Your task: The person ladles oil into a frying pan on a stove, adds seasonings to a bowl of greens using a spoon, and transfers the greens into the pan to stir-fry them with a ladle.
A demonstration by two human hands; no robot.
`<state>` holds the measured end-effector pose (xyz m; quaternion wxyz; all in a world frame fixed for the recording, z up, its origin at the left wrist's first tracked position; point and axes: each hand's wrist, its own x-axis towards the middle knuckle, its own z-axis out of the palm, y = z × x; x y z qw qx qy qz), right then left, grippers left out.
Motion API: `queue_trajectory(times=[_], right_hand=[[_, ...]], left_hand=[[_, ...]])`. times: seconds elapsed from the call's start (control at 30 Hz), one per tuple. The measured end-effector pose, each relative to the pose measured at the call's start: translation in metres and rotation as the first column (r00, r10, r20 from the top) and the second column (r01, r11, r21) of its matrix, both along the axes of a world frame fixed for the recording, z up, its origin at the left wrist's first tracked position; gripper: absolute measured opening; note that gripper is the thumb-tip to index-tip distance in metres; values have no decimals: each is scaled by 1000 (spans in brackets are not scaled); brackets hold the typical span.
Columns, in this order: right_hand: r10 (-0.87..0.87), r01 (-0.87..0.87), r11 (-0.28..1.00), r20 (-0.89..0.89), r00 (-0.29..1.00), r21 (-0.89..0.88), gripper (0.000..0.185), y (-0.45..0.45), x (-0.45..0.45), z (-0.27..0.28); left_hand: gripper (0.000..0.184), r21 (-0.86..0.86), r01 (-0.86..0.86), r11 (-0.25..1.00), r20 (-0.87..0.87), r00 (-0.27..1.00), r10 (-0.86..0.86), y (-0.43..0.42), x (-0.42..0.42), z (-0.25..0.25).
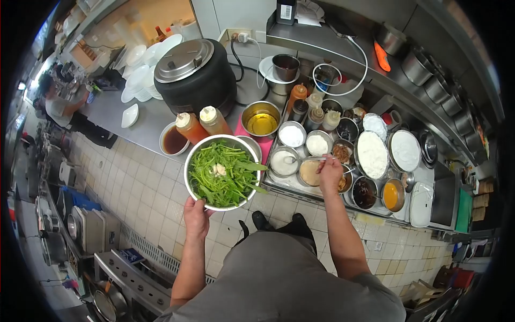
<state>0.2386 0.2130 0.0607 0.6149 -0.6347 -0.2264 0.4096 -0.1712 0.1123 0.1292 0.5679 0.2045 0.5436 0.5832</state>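
My left hand (197,217) grips the near rim of a round metal bowl (224,208), holding it up in front of the counter. The bowl is heaped with leafy greens (212,185), with a small pale clump, perhaps minced garlic (218,170), on top. Over the seasoning pots, my right hand (330,174) is closed around the handle of a metal spoon (306,159). The spoon's tip lies in a pot of white granules (282,162). Just under the hand is a pot of tan powder (310,173).
Squeeze bottles (189,127), a bowl of brown sauce (174,140) and a pot of yellow oil (263,122) stand along the counter. Behind them sits a large black soup warmer (196,80). Another person (61,104) works at far left. A shelf (332,40) overhangs the pots.
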Motion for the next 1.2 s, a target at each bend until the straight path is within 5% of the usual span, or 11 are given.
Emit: queue_trajectory(times=[0.13,0.3,0.37,0.4,0.47,0.57,0.7,0.83,0.87,0.97,1.2], right_hand=[[-46,66,987,-133,990,148,24,2,10,49],[89,-82,954,-9,996,288,24,-2,-41,130],[98,-280,881,432,897,382,18,-8,-59,147],[90,-274,883,435,896,382,18,-8,-56,146],[-184,-212,885,729,659,414,13,-5,-45,136],[-179,-374,873,919,353,314,15,-2,-28,86],[526,-707,679,803,281,-197,28,-24,-35,37],[504,-646,730,813,290,-222,28,-23,17,79],[448,-517,843,729,517,-152,23,-9,43,82],[143,-256,967,800,582,14,16,74,145,91],[431,-439,843,879,205,-311,19,232,231,62]], left_hand=[[21,-30,63,998,20,998,-62,18,24,1],[22,-18,149,989,116,982,-146,38,52,-8],[24,-13,179,984,147,973,-176,44,59,-12],[26,-12,199,980,173,966,-194,46,61,-13],[27,-8,189,982,168,968,-185,47,59,-17],[29,15,174,985,157,972,-174,47,60,-10],[30,11,101,995,136,985,-102,35,39,-6],[37,37,25,999,108,994,-29,16,26,5],[39,47,16,999,102,995,-21,11,22,6],[43,59,-76,995,67,995,72,-6,25,18],[47,86,-271,959,30,963,269,-51,73,33]])
